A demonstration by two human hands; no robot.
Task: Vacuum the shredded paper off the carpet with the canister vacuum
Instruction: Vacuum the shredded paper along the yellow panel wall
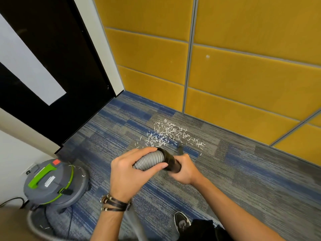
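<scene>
The shredded paper [171, 134] lies in a loose white scatter on the blue-and-grey carpet [251, 180], near the foot of the yellow wall panels [243, 75] and just beyond the hands. We see both hands meeting on the vacuum's hose, held above the carpet in the middle of the view.

The left hand [128, 173] is closed around the grey ribbed hose [149, 161]. Its back faces us, the fingers curl over the far side of the ribs, and the thumb lies along the near side, pointing toward the right hand. The right hand [186, 169] grips the black cuff [171, 160] at the hose's end, fingers and thumb wrapped round it. The two hands are close together, with the left thumb tip nearly at the cuff. Past the right hand we make out a dark blurred tip, too smeared to tell what it is.

The left forearm rises from the bottom edge with dark wrist wraps [114, 203] on it. The right forearm comes in at a slant from the lower right.

The canister vacuum [52, 186] stands on the carpet at lower left, well apart from the paper and near the base of the black door [60, 66]. It is grey with a green handle [43, 175], and a few paper scraps rest on its lid. A dark shoe [181, 222] shows low down between the forearms.
</scene>
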